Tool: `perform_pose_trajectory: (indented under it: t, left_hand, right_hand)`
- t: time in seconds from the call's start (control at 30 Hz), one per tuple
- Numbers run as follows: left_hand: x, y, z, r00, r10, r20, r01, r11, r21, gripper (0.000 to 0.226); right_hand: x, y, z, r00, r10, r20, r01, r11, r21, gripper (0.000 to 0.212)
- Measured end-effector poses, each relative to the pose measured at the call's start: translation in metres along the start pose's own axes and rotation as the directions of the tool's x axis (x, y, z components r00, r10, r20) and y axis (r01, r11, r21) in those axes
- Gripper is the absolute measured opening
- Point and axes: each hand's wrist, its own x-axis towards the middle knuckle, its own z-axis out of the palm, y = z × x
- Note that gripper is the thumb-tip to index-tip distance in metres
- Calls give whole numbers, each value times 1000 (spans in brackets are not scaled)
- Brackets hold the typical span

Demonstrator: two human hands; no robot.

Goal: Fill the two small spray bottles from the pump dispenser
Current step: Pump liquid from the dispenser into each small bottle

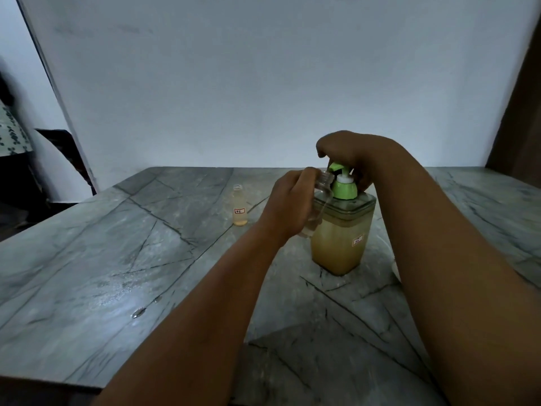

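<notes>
The left hand (288, 200) grips an empty spray bottle (317, 205) at the nozzle of the pump dispenser (341, 230), the right hand (345, 155) curls over the pump head, hiding it, and a second bottle (239, 205) stands apart on the tabletop (117, 259).

You can read roughly "18C" on the small spray bottle's (240, 208) white label left of centre; the pump dispenser's (342, 232) sticker stays illegible.

A grey stone-patterned table (111, 259) with dark crack-like veins carries two things: a square pump dispenser (342, 238) of yellowish liquid with a green pump stands toward the far right, and a small labelled bottle (239, 207) stands upright near the far edge, left of the dispenser and apart from it
</notes>
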Motion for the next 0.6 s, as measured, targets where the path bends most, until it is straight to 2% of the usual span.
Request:
perform_pose_trajectory:
  t: [0.1,0.5,0.6]
  left_hand:
    - [2,2,-1,1000,-11,17,11,1000,9,36]
    - [3,-2,-3,999,24,25,-27,993,119,34]
    - [3,-2,-2,1000,18,17,-20,993,115,33]
  right_hand:
    - [-6,2,-6,999,28,27,-29,999,39,25]
    - [-8,2,2,999,23,35,-20,996,-91,19]
    - [-7,4,1,999,18,33,-15,997,-72,17]
